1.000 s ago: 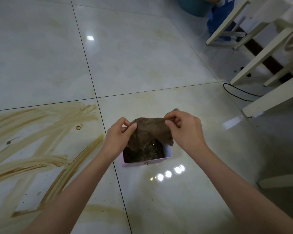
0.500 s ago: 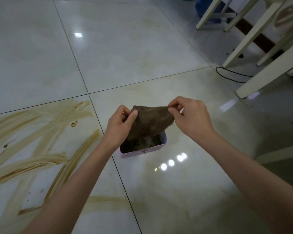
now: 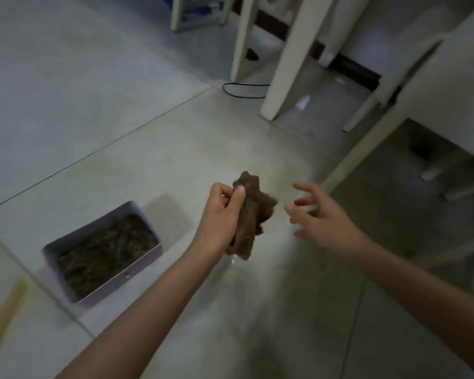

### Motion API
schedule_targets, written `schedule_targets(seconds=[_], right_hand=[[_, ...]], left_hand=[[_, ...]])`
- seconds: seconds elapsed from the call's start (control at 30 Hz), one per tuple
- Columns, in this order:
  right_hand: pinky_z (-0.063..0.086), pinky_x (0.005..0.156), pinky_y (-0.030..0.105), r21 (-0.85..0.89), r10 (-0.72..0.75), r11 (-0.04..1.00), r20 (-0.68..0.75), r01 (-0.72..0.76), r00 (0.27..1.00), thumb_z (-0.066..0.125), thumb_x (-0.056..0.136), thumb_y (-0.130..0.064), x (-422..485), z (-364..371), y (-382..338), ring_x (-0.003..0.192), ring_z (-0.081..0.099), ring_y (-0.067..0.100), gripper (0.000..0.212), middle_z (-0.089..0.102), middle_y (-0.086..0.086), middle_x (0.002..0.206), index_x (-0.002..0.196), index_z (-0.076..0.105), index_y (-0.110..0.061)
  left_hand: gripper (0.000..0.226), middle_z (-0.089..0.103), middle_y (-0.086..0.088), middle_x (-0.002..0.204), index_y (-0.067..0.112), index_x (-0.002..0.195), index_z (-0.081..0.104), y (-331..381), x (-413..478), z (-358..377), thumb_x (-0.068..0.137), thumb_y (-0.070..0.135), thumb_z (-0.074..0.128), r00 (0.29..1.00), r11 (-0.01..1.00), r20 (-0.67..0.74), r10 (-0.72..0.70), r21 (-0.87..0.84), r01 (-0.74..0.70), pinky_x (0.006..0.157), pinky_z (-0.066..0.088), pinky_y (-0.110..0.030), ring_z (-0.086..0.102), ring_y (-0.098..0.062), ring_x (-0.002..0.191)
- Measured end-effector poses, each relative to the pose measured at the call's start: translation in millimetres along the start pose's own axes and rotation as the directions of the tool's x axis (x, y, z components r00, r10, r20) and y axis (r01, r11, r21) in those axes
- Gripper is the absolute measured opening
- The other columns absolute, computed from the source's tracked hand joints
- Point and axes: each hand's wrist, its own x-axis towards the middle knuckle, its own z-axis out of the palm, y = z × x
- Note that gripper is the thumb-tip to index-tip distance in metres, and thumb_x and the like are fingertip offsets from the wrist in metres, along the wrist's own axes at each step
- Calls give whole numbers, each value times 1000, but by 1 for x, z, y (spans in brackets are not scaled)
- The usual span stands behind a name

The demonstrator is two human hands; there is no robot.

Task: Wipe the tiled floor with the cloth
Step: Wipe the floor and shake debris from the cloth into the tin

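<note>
At the far left edge a yellowish-brown streak [image 3: 7,313] lies across the tiled floor [image 3: 115,77], so that patch is judged not yet cleaned. Only a sliver of it falls in view, so how much soiling is left there cannot be told.

Right of the streak, a lilac box [image 3: 121,280] sits on the floor with dark, fibrous debris inside. It looks like a place for collected dirt, though that is a guess.

Further right, the left hand [image 3: 220,217] grips the cloth [image 3: 253,212], thumb and fingers pinched round its bunched upper part. The cloth is brown and crumpled and hangs in the air, clear of the floor and of the box. Whether the brown is its own colour or picked-up grime cannot be told.

Just beside it, not touching, the right hand [image 3: 323,217] is open, its fingers spread and holding nothing.

The tiles under both hands show no streaks, though the picture is blurred. At the far right stand pale furniture legs [image 3: 288,64] and a black cable [image 3: 244,90].

Judged from this, no wiping is under way: the cloth is off the floor. At least 1 stained patch to the left is left to do, and the cloth must go back down before any of it can be cleared.
</note>
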Motion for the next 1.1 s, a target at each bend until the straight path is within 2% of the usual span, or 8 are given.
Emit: schedule_targets(seconds=[0.13, 0.3, 0.47, 0.57, 0.77, 0.87, 0.93, 1.1], right_hand=[[59, 69, 43, 543, 330, 717, 288, -438, 899, 57, 62, -76, 6, -9, 49, 100, 66, 28, 77, 58, 7, 120, 126, 54, -32], [56, 65, 28, 790, 233, 467, 324, -398, 917, 55, 78, -65, 10, -31, 125, 80, 72, 16, 51, 73, 6, 83, 76, 77, -19], [57, 76, 34, 836, 336, 408, 236, -367, 912, 63, 86, -37, 20, -90, 208, 94, 70, 27, 41, 70, 16, 112, 116, 70, -10], [52, 92, 38, 858, 426, 433, 75, -276, 901, 45, 100, -39, 42, -141, 241, 101, 66, 27, 42, 67, 13, 115, 127, 61, -11], [48, 76, 30, 114, 145, 985, -154, -128, 977, 23, 87, -78, 121, -187, 261, 87, 62, 7, 63, 65, 2, 106, 104, 63, -32], [15, 116, 60, -536, -99, 823, 190, 188, 977, 10, 91, -72, 157, -140, 299, 145, 18, 31, 67, 16, 9, 160, 149, 22, -42], [-17, 109, 61, -702, -99, 664, 259, 257, 961, 3, 85, -76, 169, -109, 327, 146, -20, 25, 69, -19, -7, 160, 149, 0, -50], [-12, 113, 54, -796, -229, 590, 0, 138, 974, 5, 95, -64, 230, -135, 347, 149, 0, 23, 61, -2, -4, 163, 152, 8, -41]], left_hand=[[21, 59, -7, 82, 17, 85, 43, -13, 0, 72, 98, 32, 51, 974, 969, 224, -36, 246, -21, 70, 47, -32, 59, -20, 76], [17, 65, -10, 85, 20, 85, 47, -38, -21, 142, 93, 27, 60, 836, 925, 530, -141, 371, -80, 66, 58, -38, 67, -25, 77], [5, 71, -7, 91, 14, 93, 51, -68, -1, 169, 97, 15, 54, 906, 891, 411, -102, 443, -101, 62, 58, -35, 70, -19, 69], [11, 68, -11, 110, 9, 107, 54, -96, 34, 164, 97, 14, 52, 956, 693, 274, -103, 709, -129, 82, 52, -40, 66, -28, 92], [78, -6, -14, 161, 16, 154, 4, -158, 91, 149, 96, 60, 32, 938, -27, 180, -297, 980, -196, 118, 14, -45, -1, -30, 148], [100, -38, -14, 151, 18, 143, -32, -180, 106, 158, 76, 83, 5, 934, -110, 141, -329, 976, -187, 117, -6, -51, -30, -30, 142], [102, -51, -12, 139, 23, 128, -48, -191, 113, 167, 62, 89, -6, 931, -82, 123, -344, 984, -160, 115, -13, -54, -41, -29, 135], [101, -64, -10, 125, 23, 114, -60, -201, 118, 170, 54, 91, -16, 921, -67, 109, -374, 987, -144, 110, -20, -56, -53, -29, 124]])
